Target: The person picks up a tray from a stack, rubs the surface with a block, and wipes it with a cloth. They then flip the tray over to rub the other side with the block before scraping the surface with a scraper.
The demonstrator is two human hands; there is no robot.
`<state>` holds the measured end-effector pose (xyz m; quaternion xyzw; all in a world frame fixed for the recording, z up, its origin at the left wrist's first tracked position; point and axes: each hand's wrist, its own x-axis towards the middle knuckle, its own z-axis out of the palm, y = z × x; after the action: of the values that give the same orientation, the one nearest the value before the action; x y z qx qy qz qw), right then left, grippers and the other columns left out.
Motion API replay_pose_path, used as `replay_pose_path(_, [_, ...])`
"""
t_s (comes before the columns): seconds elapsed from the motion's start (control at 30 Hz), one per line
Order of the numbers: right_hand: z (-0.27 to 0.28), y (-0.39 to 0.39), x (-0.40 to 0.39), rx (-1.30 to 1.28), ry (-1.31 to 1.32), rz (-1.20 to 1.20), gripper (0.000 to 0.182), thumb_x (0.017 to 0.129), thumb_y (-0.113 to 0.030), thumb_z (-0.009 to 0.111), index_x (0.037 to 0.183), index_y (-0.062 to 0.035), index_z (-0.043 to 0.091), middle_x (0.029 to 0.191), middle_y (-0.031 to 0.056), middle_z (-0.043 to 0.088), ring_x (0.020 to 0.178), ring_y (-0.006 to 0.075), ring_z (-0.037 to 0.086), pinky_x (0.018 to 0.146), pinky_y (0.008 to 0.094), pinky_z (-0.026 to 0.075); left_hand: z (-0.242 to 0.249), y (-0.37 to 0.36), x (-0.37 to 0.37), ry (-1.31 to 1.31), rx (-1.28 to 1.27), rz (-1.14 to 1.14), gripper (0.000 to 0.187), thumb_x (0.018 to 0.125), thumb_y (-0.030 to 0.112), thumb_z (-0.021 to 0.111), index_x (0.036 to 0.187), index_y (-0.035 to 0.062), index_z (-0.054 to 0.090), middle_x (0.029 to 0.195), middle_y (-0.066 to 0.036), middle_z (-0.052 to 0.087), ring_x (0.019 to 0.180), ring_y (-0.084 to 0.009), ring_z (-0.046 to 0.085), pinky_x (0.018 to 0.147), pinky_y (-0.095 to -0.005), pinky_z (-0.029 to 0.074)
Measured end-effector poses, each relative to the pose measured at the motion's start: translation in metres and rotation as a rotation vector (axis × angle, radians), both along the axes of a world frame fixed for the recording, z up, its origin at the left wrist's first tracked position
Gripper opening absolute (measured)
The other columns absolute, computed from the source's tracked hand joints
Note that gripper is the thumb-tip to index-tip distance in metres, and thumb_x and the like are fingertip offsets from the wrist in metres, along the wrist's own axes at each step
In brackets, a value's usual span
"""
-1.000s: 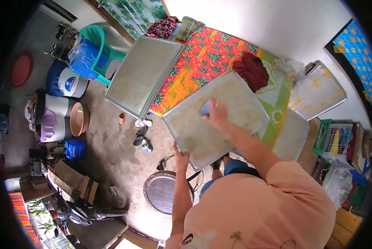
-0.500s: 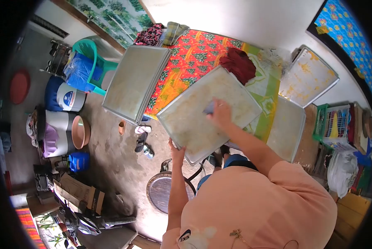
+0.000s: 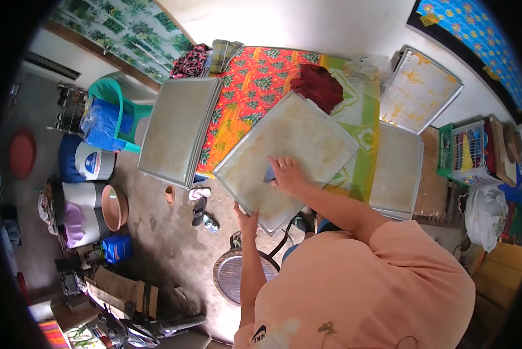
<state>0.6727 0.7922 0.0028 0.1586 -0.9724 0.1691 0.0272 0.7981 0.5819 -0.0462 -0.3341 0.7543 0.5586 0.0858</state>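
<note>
A large metal tray with a raised rim and brownish stains lies at an angle on the cloth-covered table, its near corner jutting over the edge. My left hand grips the tray's near-left rim. Over the middle of the tray, my right hand presses a small flat blue-grey scraper against the surface; the fingers cover much of it. A dark red cloth is bunched at the tray's far corner. To the left, a stack of similar trays rests at the table's end.
More trays stand at the right, one a yellow-stained tray leaning on the wall. A round stool is close by my left arm. Slippers lie on the floor. A green chair and a basket stand farther out.
My right hand has moved left and toward me across the tray with the scraper. My left hand stays on the rim. The view has shifted slightly.
</note>
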Motion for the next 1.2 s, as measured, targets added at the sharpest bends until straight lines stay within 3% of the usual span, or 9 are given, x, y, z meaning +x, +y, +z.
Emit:
replay_pose_path(0.07, [-0.004, 0.013, -0.007, -0.049, 0.040, 0.031, 0.083, 0.066, -0.033, 0.081, 0.133, -0.0052, 0.043, 0.111, 0.0192, 0.058, 0.103, 0.0353, 0.058, 0.088, 0.0471, 0.046, -0.019, -0.009, 0.003, 0.054, -0.032, -0.018, 0.091, 0.079, 0.004, 0.069, 0.150, 0.0196, 0.013, 0.119, -0.029, 0.058, 0.101, -0.0328, 0.063, 0.080, -0.0406, 0.052])
replay_pose_path(0.13, [0.007, 0.062, -0.035, -0.071, -0.182, -0.231, 0.087, 0.063, -0.033, 0.083, 0.135, -0.0069, 0.041, 0.111, 0.0185, 0.058, 0.104, 0.0355, 0.058, 0.088, 0.0471, 0.045, 0.029, 0.005, -0.006, -0.083, 0.045, 0.007, 0.092, 0.079, 0.003, 0.069, 0.150, 0.0200, 0.013, 0.121, -0.028, 0.058, 0.102, -0.0323, 0.063, 0.082, -0.0404, 0.052])
replay_pose_path(0.27, [0.011, 0.184, -0.056, 0.039, 0.082, -0.579, 0.090, 0.062, -0.036, 0.084, 0.134, -0.0051, 0.041, 0.111, 0.0178, 0.059, 0.100, 0.0369, 0.058, 0.083, 0.0492, 0.046, 0.026, 0.003, -0.006, -0.052, 0.069, 0.013, 0.093, 0.078, 0.001, 0.069, 0.150, 0.0206, 0.014, 0.124, -0.026, 0.056, 0.106, -0.0318, 0.061, 0.087, -0.0406, 0.050])
replay_pose_path(0.37, [0.012, 0.163, -0.041, 0.041, -0.113, -0.604, 0.092, 0.061, -0.037, 0.085, 0.136, -0.0074, 0.040, 0.115, 0.0184, 0.056, 0.106, 0.0375, 0.055, 0.088, 0.0491, 0.044, -0.004, -0.007, -0.007, 0.005, -0.012, -0.016, 0.093, 0.078, 0.001, 0.069, 0.150, 0.0212, 0.014, 0.124, -0.026, 0.056, 0.108, -0.0318, 0.060, 0.088, -0.0408, 0.049])
replay_pose_path(0.53, [0.015, 0.098, -0.006, 0.071, -0.128, -0.240, 0.088, 0.064, -0.037, 0.084, 0.137, -0.0109, 0.041, 0.118, 0.0157, 0.053, 0.114, 0.0348, 0.051, 0.094, 0.0498, 0.040, 0.010, -0.003, -0.011, -0.008, 0.045, -0.001, 0.091, 0.078, -0.001, 0.067, 0.150, 0.0212, 0.015, 0.124, -0.025, 0.056, 0.109, -0.0328, 0.059, 0.089, -0.0405, 0.049])
replay_pose_path(0.73, [0.015, 0.164, -0.051, 0.082, -0.004, -0.588, 0.086, 0.068, -0.034, 0.081, 0.138, -0.0064, 0.040, 0.123, 0.0160, 0.052, 0.109, 0.0339, 0.052, 0.087, 0.0496, 0.043, 0.005, -0.005, -0.008, 0.001, 0.000, -0.008, 0.090, 0.078, 0.002, 0.067, 0.150, 0.0201, 0.015, 0.127, -0.025, 0.054, 0.112, -0.0344, 0.058, 0.094, -0.0416, 0.046])
replay_pose_path(0.97, [-0.005, 0.055, 0.011, 0.012, -0.037, -0.172, 0.087, 0.064, -0.037, 0.082, 0.134, -0.0043, 0.042, 0.115, 0.0185, 0.055, 0.105, 0.0361, 0.054, 0.087, 0.0481, 0.042, -0.011, -0.008, -0.006, 0.060, 0.016, -0.016, 0.090, 0.077, 0.004, 0.068, 0.149, 0.0165, 0.016, 0.131, -0.025, 0.050, 0.114, -0.0370, 0.056, 0.096, -0.0429, 0.045])
replay_pose_path(1.1, [0.005, 0.130, -0.045, -0.007, -0.020, -0.568, 0.087, 0.066, -0.034, 0.082, 0.136, -0.0048, 0.040, 0.121, 0.0180, 0.053, 0.108, 0.0351, 0.053, 0.087, 0.0510, 0.040, -0.017, -0.012, -0.004, 0.079, -0.054, -0.041, 0.090, 0.077, 0.006, 0.069, 0.149, 0.0160, 0.016, 0.132, -0.026, 0.049, 0.116, -0.0387, 0.055, 0.097, -0.0441, 0.045])
replay_pose_path(1.2, [-0.002, 0.101, -0.023, 0.008, -0.043, -0.409, 0.089, 0.066, -0.036, 0.082, 0.138, -0.0055, 0.038, 0.123, 0.0182, 0.052, 0.110, 0.0357, 0.052, 0.091, 0.0506, 0.040, -0.020, -0.011, -0.005, 0.123, -0.071, -0.054, 0.091, 0.077, 0.006, 0.069, 0.149, 0.0159, 0.014, 0.133, -0.026, 0.048, 0.117, -0.0392, 0.055, 0.096, -0.0446, 0.045])
